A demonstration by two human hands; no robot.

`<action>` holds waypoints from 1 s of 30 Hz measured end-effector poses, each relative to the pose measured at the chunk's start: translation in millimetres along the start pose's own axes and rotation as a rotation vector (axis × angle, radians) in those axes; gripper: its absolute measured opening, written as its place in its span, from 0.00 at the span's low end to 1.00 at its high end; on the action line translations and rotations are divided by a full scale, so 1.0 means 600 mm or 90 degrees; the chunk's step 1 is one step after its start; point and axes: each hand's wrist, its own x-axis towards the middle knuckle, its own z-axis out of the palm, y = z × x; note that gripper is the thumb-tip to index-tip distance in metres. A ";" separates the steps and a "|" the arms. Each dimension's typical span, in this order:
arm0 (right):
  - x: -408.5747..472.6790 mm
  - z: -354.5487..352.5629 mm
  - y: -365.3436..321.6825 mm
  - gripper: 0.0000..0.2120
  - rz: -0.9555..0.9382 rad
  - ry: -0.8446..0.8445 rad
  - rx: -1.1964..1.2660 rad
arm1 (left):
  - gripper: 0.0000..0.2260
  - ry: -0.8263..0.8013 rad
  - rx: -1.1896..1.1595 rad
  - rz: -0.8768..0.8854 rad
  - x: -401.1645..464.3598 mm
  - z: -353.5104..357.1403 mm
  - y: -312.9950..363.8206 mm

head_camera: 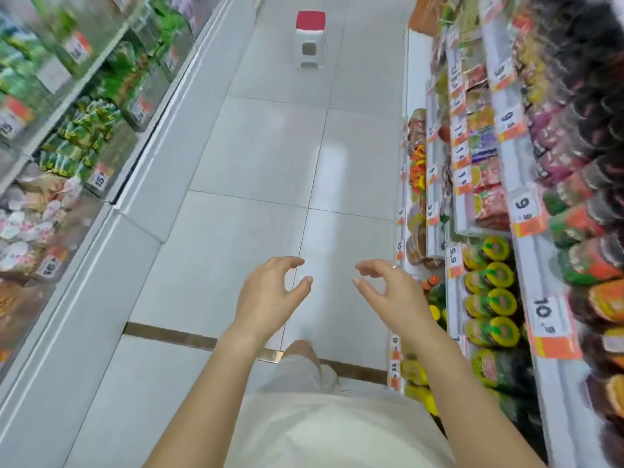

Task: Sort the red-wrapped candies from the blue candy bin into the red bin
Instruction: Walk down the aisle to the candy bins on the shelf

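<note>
Tiles (270, 157) line a shop aisle between stocked shelves (526, 204); left hand (266, 292) and right hand (391, 292) hover empty, each grip loosely curled.

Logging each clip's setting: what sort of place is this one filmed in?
Most likely a shop aisle, probably a small grocery or candy store. Shelves of packaged sweets with price tags line the right; clear bins of wrapped goods line the left. A stool stands on the tiled floor.
</note>
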 end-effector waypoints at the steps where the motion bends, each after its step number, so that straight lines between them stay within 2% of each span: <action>1: 0.050 -0.009 -0.003 0.11 -0.004 -0.002 0.003 | 0.15 0.004 0.000 -0.005 0.046 -0.008 0.006; 7: 0.390 -0.055 -0.005 0.10 -0.020 -0.014 -0.002 | 0.16 0.012 -0.003 -0.019 0.371 -0.040 0.029; 16: 0.813 -0.190 -0.021 0.11 0.018 0.007 0.007 | 0.15 -0.026 -0.012 0.004 0.844 -0.108 0.154; 23: 1.196 -0.309 0.020 0.12 0.010 -0.007 -0.017 | 0.15 -0.007 -0.069 -0.025 1.222 -0.117 0.236; 30: 1.562 -0.429 -0.003 0.11 0.000 -0.019 -0.023 | 0.15 0.006 -0.083 -0.070 1.556 -0.164 0.319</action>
